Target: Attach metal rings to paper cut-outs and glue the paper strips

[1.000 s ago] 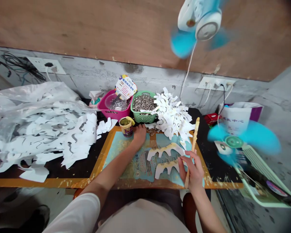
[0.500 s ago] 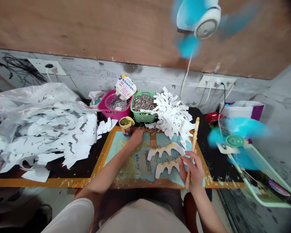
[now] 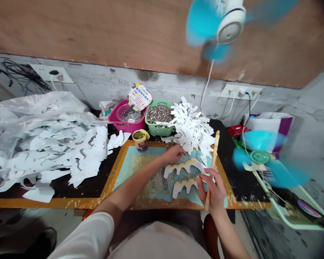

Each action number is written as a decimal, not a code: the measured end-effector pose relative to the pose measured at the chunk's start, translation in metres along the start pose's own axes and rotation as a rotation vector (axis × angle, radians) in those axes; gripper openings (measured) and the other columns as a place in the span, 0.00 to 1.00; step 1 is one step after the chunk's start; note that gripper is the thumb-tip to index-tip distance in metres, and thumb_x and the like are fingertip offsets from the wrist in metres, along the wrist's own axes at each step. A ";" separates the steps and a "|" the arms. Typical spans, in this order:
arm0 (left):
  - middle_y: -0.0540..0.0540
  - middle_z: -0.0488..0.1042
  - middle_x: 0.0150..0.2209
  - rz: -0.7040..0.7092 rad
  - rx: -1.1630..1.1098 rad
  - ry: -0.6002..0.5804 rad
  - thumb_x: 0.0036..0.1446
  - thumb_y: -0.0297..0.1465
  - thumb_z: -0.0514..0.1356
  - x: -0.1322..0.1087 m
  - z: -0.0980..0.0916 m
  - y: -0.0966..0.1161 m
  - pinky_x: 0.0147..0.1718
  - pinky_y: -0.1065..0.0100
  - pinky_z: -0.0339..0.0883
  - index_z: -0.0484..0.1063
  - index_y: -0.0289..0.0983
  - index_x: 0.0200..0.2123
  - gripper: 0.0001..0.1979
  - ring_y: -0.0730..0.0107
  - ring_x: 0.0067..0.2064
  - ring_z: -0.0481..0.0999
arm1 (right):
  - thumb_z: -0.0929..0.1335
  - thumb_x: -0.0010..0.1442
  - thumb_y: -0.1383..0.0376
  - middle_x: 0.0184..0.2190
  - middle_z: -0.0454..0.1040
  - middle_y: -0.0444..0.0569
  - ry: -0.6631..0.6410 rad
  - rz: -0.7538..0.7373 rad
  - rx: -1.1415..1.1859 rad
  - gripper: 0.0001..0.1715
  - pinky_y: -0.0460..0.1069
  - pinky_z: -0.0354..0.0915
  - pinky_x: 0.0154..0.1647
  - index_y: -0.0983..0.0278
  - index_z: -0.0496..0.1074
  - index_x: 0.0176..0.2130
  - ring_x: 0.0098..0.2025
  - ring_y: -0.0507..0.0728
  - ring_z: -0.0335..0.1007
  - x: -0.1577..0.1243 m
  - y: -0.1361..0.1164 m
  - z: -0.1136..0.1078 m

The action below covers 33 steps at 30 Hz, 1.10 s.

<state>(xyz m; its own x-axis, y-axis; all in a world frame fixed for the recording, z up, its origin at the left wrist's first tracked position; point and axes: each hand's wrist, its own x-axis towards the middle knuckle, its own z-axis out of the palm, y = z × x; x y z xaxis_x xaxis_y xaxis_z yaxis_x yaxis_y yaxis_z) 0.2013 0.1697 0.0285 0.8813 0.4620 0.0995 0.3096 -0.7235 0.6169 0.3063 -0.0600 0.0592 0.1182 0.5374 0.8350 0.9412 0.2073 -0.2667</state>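
My left hand (image 3: 174, 154) reaches over the blue printed mat (image 3: 132, 169), its fingertips by the edge of a heap of white paper cutouts with metal rings (image 3: 191, 126). Whether it pinches something small is hidden. My right hand (image 3: 214, 190) grips an upright carved wooden stick (image 3: 214, 153), beside two toothed white paper cutouts (image 3: 185, 167) (image 3: 185, 187) strung with metal rings. A small tangle of loose rings (image 3: 164, 144) lies at the mat's far edge.
A yellow paper cup (image 3: 140, 142) stands by the mat. Behind it are a pink basket (image 3: 126, 124) and a green basket of metal rings (image 3: 159, 130). A large pile of white cutouts on plastic (image 3: 51, 144) lies left. Spinning blue fans (image 3: 229, 30) (image 3: 260, 156) stand top and right.
My left hand has moved right, from beside the yellow cup toward the white cutouts. My right hand and the wooden stick have stayed nearly in place.
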 end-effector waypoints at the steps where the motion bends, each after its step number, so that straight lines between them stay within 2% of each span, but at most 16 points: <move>1: 0.44 0.77 0.43 0.016 -0.021 -0.026 0.56 0.23 0.59 0.005 0.004 0.002 0.39 0.72 0.70 0.77 0.35 0.42 0.12 0.70 0.38 0.77 | 0.71 0.58 0.72 0.45 0.71 0.53 0.001 0.001 -0.002 0.09 0.66 0.67 0.59 0.62 0.72 0.40 0.44 0.59 0.75 -0.001 0.000 0.000; 7: 0.46 0.76 0.35 0.048 -0.047 -0.115 0.52 0.23 0.64 0.018 0.019 -0.003 0.32 0.73 0.66 0.75 0.33 0.37 0.07 0.70 0.35 0.74 | 0.71 0.58 0.72 0.45 0.72 0.53 0.013 0.014 -0.011 0.08 0.65 0.67 0.59 0.62 0.72 0.39 0.44 0.60 0.75 -0.002 0.004 -0.006; 12: 0.44 0.73 0.38 0.081 -0.034 -0.116 0.53 0.23 0.63 0.019 0.024 -0.008 0.34 0.72 0.66 0.74 0.33 0.33 0.03 0.70 0.36 0.73 | 0.65 0.64 0.69 0.43 0.76 0.55 -0.040 0.086 0.135 0.10 0.59 0.73 0.52 0.64 0.73 0.45 0.46 0.61 0.77 -0.004 0.005 -0.015; 14: 0.44 0.72 0.41 0.103 -0.030 -0.109 0.53 0.22 0.62 0.019 0.025 -0.009 0.36 0.72 0.66 0.73 0.34 0.32 0.03 0.70 0.37 0.72 | 0.61 0.68 0.66 0.41 0.79 0.55 -0.026 0.212 0.237 0.14 0.56 0.75 0.46 0.64 0.74 0.46 0.44 0.60 0.78 -0.007 0.006 -0.019; 16: 0.43 0.70 0.43 0.124 -0.026 -0.099 0.53 0.21 0.61 0.017 0.025 -0.008 0.37 0.72 0.66 0.73 0.34 0.33 0.04 0.70 0.39 0.72 | 0.60 0.69 0.62 0.37 0.80 0.54 0.055 0.409 0.338 0.16 0.54 0.76 0.38 0.65 0.75 0.43 0.36 0.59 0.80 -0.010 0.007 -0.022; 19: 0.43 0.69 0.44 0.146 -0.020 -0.086 0.55 0.20 0.58 0.014 0.026 -0.006 0.38 0.71 0.66 0.72 0.34 0.35 0.06 0.70 0.39 0.71 | 0.64 0.68 0.57 0.30 0.79 0.50 0.208 0.711 0.499 0.16 0.51 0.74 0.28 0.66 0.74 0.38 0.24 0.55 0.77 -0.010 0.011 -0.025; 22: 0.43 0.69 0.43 0.163 -0.014 -0.081 0.57 0.19 0.55 0.012 0.029 -0.004 0.38 0.72 0.66 0.70 0.34 0.36 0.08 0.71 0.39 0.71 | 0.65 0.66 0.53 0.27 0.78 0.49 0.298 0.857 0.630 0.19 0.49 0.72 0.24 0.67 0.72 0.34 0.20 0.54 0.74 -0.006 0.018 -0.026; 27: 0.43 0.68 0.44 0.190 0.003 -0.071 0.59 0.19 0.52 0.010 0.029 -0.001 0.40 0.71 0.66 0.69 0.35 0.39 0.10 0.69 0.41 0.71 | 0.67 0.64 0.50 0.26 0.78 0.49 0.270 0.924 0.688 0.22 0.49 0.72 0.25 0.67 0.71 0.34 0.21 0.53 0.74 -0.004 0.027 -0.020; 30: 0.42 0.68 0.45 0.201 0.017 -0.080 0.59 0.19 0.52 0.007 0.027 0.001 0.39 0.71 0.67 0.68 0.36 0.41 0.10 0.69 0.41 0.71 | 0.68 0.63 0.50 0.26 0.78 0.49 0.240 0.936 0.639 0.22 0.50 0.72 0.26 0.67 0.71 0.33 0.21 0.54 0.74 -0.005 0.030 -0.016; 33: 0.42 0.68 0.46 0.203 0.036 -0.091 0.60 0.20 0.52 0.005 0.027 0.002 0.38 0.70 0.67 0.67 0.36 0.43 0.10 0.69 0.40 0.72 | 0.67 0.63 0.49 0.26 0.78 0.49 0.268 0.915 0.554 0.22 0.50 0.72 0.25 0.66 0.71 0.33 0.20 0.54 0.74 -0.004 0.029 -0.017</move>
<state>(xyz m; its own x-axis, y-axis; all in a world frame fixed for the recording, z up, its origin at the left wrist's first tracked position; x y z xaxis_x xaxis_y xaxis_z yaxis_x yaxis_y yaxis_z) 0.2157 0.1565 0.0093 0.9548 0.2581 0.1473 0.1337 -0.8158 0.5628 0.3382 -0.0696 0.0563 0.8261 0.4940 0.2712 0.1985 0.1954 -0.9604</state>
